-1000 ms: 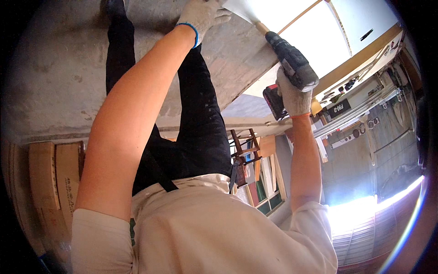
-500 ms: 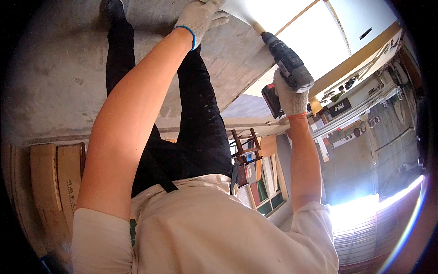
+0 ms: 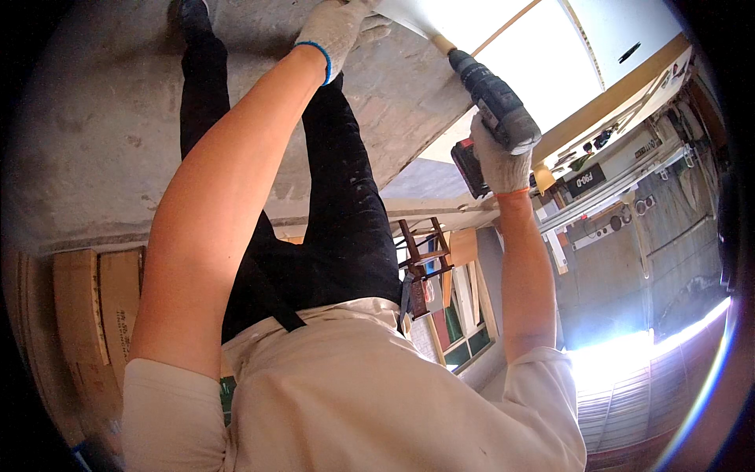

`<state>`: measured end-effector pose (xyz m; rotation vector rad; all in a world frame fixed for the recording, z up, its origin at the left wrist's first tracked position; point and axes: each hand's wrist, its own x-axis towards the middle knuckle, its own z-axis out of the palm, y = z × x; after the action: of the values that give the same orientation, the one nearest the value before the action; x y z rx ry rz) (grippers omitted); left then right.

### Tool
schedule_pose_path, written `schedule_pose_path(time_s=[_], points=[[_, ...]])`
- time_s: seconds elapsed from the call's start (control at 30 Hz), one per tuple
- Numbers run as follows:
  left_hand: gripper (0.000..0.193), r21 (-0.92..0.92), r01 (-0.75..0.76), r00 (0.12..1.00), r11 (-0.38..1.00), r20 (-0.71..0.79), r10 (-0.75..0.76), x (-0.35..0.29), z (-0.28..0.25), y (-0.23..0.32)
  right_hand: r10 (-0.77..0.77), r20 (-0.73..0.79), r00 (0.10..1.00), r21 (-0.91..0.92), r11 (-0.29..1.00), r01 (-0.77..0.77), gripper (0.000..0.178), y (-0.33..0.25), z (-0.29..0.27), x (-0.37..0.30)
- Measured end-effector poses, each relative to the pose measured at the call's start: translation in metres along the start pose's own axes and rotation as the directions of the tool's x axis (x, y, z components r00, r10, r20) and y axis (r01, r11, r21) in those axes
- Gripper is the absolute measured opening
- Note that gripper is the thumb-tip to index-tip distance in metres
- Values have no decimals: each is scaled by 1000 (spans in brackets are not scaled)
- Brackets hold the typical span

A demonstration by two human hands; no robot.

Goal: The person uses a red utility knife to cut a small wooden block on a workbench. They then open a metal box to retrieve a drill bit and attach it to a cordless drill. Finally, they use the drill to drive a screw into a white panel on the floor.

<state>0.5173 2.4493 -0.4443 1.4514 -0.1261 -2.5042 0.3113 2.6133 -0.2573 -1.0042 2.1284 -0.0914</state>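
My right hand point(image 3: 495, 160), in a knitted white glove with an orange cuff, is closed round the handle of a dark cordless drill point(image 3: 495, 102) with a red and black battery. The drill's front end points up and left, meeting a tan piece at the edge of a bright white panel point(image 3: 519, 59). At the upper edge of the picture my left hand point(image 3: 336, 31), gloved with a blue cuff, grips the near corner of that panel. Some of its fingers show beneath the panel; the rest is cut off by the picture's edge.
A wooden-edged workbench point(image 3: 609, 106) with small tools lies at the right. Long white strips point(image 3: 621, 189) rest beyond it. Cardboard boxes point(image 3: 79, 307) stand at the left, and a dark wooden stool point(image 3: 425, 252) is behind me. Concrete floor point(image 3: 259, 149) runs below.
My left hand has shifted slightly left in the picture. The drill and the panel edge have shifted a little too, with the drill still in my right hand.
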Motion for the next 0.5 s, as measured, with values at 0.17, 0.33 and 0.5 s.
schedule_pose_path(time_s=[0.17, 0.33, 0.5], points=[[46, 7, -50, 998, 999, 36, 49, 0, -3, -1, -31, 1, 1000, -6, 1000, 31, 22, -7, -3, 3], [69, 126, -151, 988, 980, 32, 148, -1, -7, -5, 229, -22, 973, 89, 970, -226, 25, -11, -24, -32], [75, 105, -94, 995, 990, 52, 89, 1, -12, -5, 407, 35, 913, 126, 904, -408, 24, -29, -46, -70]])
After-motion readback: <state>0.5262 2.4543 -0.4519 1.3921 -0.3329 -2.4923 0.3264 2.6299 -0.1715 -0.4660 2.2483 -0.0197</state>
